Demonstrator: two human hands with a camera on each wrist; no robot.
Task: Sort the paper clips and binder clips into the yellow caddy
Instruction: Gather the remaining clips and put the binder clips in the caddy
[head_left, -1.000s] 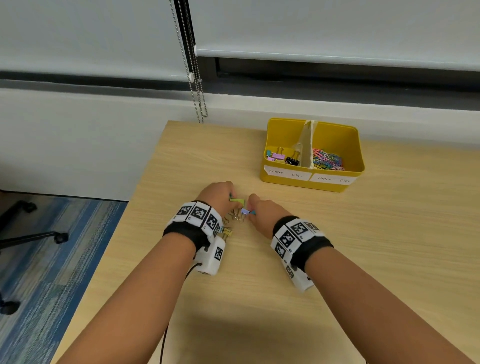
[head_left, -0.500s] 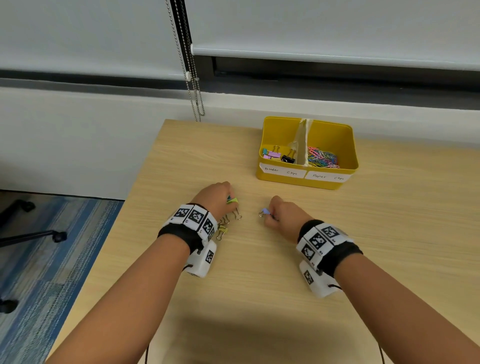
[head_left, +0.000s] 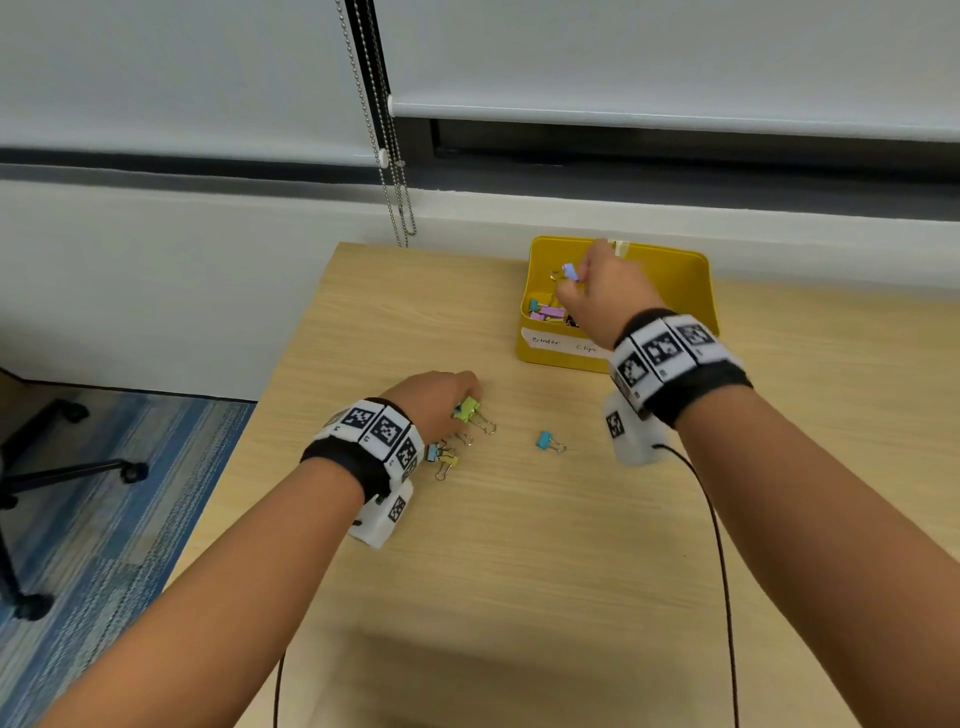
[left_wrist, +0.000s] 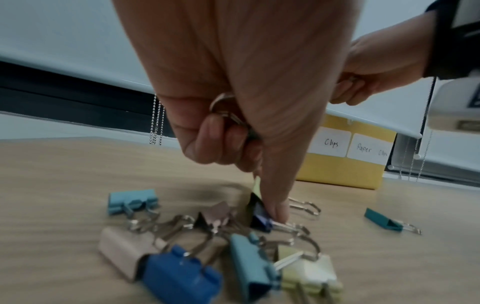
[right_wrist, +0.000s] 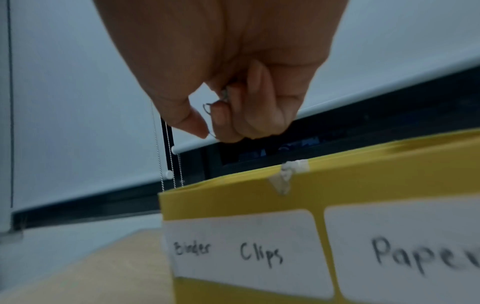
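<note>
Fingertips of my right hand (head_left: 605, 296) pinch the wire handle of a lilac clip (head_left: 570, 270), the other fingers curled in toward the palm; the right wrist view shows thin wire loops between my thumb and forefinger (right_wrist: 223, 121). That hand hangs over the left compartment of the caddy (head_left: 537, 260), the one whose label (right_wrist: 244, 251) reads "Binder Clips". Inside it lie teal, pink and dark clips (head_left: 546, 310); the label beside it starts "Paper", and my wrist hides that compartment from the head view.

My left hand (head_left: 434, 408) is curled on the table (head_left: 519, 571), fingers folded in with a bit of wire showing between them in the wrist view, and the thumb (left_wrist: 275, 207) pressing down on a dark blue clip (left_wrist: 261, 221). Whether the curled fingers truly hold that wire I cannot tell. A green clip (head_left: 469, 409) sits right at my knuckles in the head view. Just under the wrist is the pile (left_wrist: 215, 259): blue, teal, beige, pale yellow and pink clips, their wire handles tangled and touching. A single teal clip (head_left: 544, 440) lies apart from the pile, between my two hands, nearer the caddy.

Beyond the table's far edge hang the blind's bead chains (head_left: 400, 197), and an office chair base (head_left: 62, 467) stands on the blue carpet to the left.
</note>
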